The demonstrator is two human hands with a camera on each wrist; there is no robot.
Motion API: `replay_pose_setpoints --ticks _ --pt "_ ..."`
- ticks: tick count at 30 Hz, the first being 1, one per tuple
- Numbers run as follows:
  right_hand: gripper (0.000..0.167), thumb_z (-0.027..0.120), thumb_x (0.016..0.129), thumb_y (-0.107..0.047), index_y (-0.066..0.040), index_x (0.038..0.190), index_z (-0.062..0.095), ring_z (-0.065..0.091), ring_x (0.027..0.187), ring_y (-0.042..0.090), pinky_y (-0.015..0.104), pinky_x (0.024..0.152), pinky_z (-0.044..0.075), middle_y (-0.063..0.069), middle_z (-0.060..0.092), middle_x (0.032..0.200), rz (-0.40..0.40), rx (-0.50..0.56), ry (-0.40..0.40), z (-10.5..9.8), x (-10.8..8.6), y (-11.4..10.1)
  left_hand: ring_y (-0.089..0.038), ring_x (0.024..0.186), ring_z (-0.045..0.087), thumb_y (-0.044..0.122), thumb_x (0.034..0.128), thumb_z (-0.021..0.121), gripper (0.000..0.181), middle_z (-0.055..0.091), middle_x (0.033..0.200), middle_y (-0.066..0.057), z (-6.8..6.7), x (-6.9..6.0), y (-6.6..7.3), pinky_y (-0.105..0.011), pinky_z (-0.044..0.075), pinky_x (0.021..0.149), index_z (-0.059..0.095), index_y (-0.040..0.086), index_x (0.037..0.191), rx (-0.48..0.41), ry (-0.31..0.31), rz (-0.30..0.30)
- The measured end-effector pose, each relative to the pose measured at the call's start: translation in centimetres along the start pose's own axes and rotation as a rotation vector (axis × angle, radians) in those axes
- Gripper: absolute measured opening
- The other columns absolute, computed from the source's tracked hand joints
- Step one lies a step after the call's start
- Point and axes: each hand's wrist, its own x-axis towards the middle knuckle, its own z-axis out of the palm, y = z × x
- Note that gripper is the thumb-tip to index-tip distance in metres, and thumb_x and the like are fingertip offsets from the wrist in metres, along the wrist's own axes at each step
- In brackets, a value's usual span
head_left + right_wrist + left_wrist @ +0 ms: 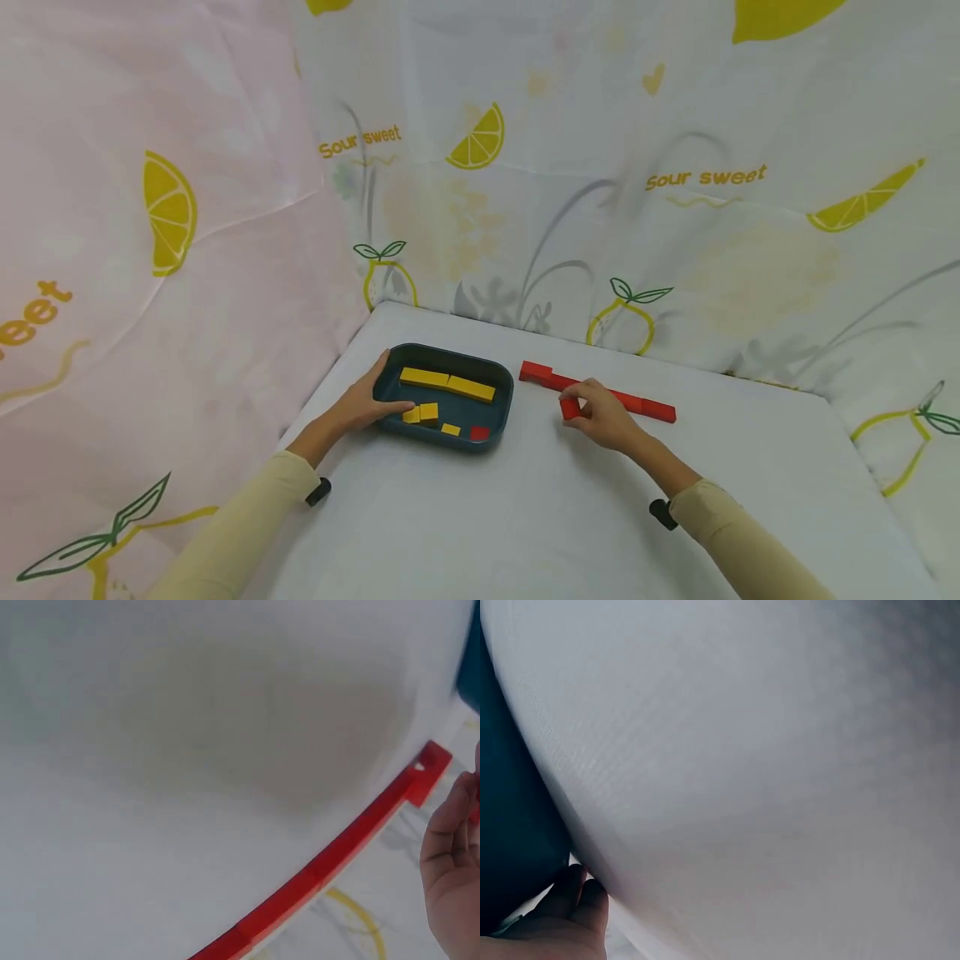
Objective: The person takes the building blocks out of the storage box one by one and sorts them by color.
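A dark teal tray (508, 400) stands at the left of the table. My left hand (358, 407) holds its left side, the thumb reaching over the rim beside small yellow blocks (429, 413). In the left wrist view, fingers (592, 907) lie against the tray's outer wall (514, 817). Long yellow blocks (471, 388) and one red block (480, 433) also lie inside. To the right, my right hand (609, 423) pinches a red block (570, 408) between thumb and fingers. Just beyond it runs a line of red blocks (658, 410), with a raised piece at its left end.
White cloth covers the table (480, 533). Lemon-printed cloth walls (570, 125) rise at the back and left (240, 167). A small black device (318, 492) sits at the left wrist, and another black device (663, 514) at the right.
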Motion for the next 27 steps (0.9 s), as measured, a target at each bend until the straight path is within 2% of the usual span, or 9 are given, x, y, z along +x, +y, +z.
replay_pose_setpoints --ticks 4,9,16,21,27 --pt "0.035 0.078 0.084 -0.012 -0.011 0.117 0.067 0.056 0.084 0.018 0.024 0.069 0.053 0.008 0.061 0.112 0.057 -0.033 -0.004 -1.4 -0.8 2.2 -0.047 0.149 0.016 0.061 0.0773 0.075 0.121 0.005 0.167 -0.016 0.1 -0.1 0.0 -0.071 0.02 0.114 -0.005 0.025 0.16 -0.01 -0.001 0.0" --pt "0.033 0.077 0.085 -0.01 -0.01 0.116 0.066 0.057 0.088 0.021 0.029 0.073 0.054 0.012 0.062 0.114 0.068 -0.09 0.013 -2.9 -2.0 4.3 -0.047 0.149 0.017 0.062 0.077 0.074 0.121 0.005 0.167 -0.017 0.1 -0.1 0.0 -0.071 0.021 0.114 -0.006 0.025 0.16 -0.005 -0.001 -0.003" --pt "0.031 0.077 0.082 -0.006 -0.008 0.112 0.067 0.057 0.094 0.027 0.038 0.074 0.055 0.016 0.062 0.11 0.108 -0.168 0.107 -4.9 -3.5 6.7 -0.046 0.149 0.017 0.063 0.0762 0.075 0.122 0.006 0.167 -0.016 0.0 -0.2 0.0 -0.07 0.021 0.114 -0.006 0.025 0.16 -0.006 -0.001 -0.007" --pt "0.031 0.073 0.084 -0.002 -0.003 0.115 0.066 0.06 0.093 0.031 0.047 0.08 0.059 0.019 0.06 0.11 0.171 -0.171 0.12 -6.7 -4.4 8.5 -0.046 0.149 0.017 0.061 0.0773 0.075 0.121 0.006 0.167 -0.017 0.0 -0.2 0.1 -0.07 0.021 0.114 -0.005 0.025 0.16 -0.009 0.0 -0.007" --pt "0.034 0.07 0.085 0.0 0.002 0.118 0.062 0.063 0.083 0.033 0.044 0.072 0.058 0.026 0.058 0.11 0.248 -0.206 0.12 -8.7 -5.3 10.4 -0.047 0.148 0.018 0.06 0.0785 0.074 0.119 0.006 0.167 -0.017 -0.1 0.0 0.1 -0.07 0.021 0.114 -0.006 0.025 0.16 -0.006 -0.003 -0.013"
